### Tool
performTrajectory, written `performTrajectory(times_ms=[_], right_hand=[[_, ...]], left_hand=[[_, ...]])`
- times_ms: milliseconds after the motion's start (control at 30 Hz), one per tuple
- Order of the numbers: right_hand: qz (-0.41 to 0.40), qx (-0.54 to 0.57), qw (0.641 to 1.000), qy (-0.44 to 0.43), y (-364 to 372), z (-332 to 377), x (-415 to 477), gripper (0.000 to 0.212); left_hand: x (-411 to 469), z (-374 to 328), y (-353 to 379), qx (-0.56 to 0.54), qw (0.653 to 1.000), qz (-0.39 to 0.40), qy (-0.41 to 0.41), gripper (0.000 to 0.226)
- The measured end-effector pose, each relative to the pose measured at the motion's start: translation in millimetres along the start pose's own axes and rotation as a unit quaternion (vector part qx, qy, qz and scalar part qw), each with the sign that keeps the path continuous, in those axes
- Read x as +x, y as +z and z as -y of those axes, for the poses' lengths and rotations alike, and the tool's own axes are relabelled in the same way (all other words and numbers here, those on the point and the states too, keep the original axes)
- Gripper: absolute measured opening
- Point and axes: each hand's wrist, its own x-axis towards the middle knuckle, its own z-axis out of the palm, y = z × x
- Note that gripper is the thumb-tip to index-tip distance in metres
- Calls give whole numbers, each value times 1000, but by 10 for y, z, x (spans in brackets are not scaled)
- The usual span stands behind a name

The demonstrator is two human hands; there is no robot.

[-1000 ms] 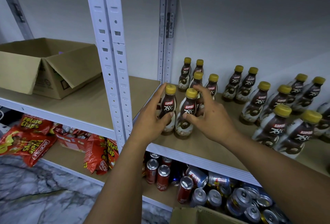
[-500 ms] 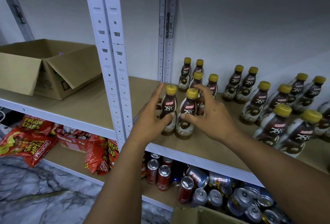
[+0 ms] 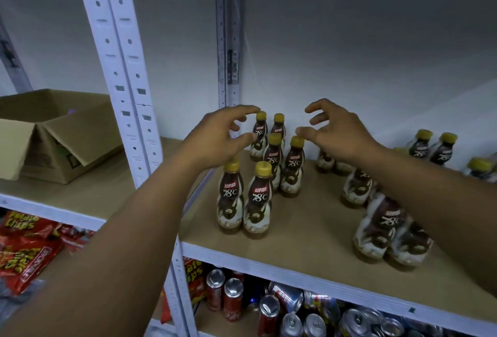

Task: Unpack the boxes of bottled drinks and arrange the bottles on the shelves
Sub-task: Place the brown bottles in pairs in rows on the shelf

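Shelf [image 3: 309,218] of upright coffee bottles [image 3: 257,202]; left hand [image 3: 220,139] and right hand [image 3: 338,132] hover above, fingers [image 3: 238,110] loosely curled, holding nothing.

Only the person's two arms are shown. The left hand [image 3: 217,137] and the right hand [image 3: 336,132] are seen bare. The left forearm [image 3: 121,242] and the right forearm [image 3: 443,202] are likewise uncovered along the whole length caught by the frame. The forearms are smooth in outline. The nails are lost to blur and dim light. What is worn above the elbows cannot be told.
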Motion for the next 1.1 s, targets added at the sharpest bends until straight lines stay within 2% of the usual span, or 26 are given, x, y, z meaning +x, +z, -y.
performTrajectory(times_ms=[200, 300, 433, 667, 1100], right_hand=[[120, -41, 991, 42, -72, -122, 347, 48], [156, -68, 985, 39, -42, -142, 450, 52], [193, -85, 977, 42, 54, -233, 569, 53], [209, -51, 975, 50, 177, -361, 663, 39], [182, -8, 983, 27, 342, -420, 652, 35]], left_hand=[[774, -63, 155, 58, 985, 162, 12, 58], [1023, -32, 294, 72, 974, 214, -1, 62], [1182, 55, 468, 78, 962, 262, -17, 56], [1224, 178, 628, 97, 959, 265, -13, 47], [1108, 300, 539, 56, 972, 230, -9, 39]])
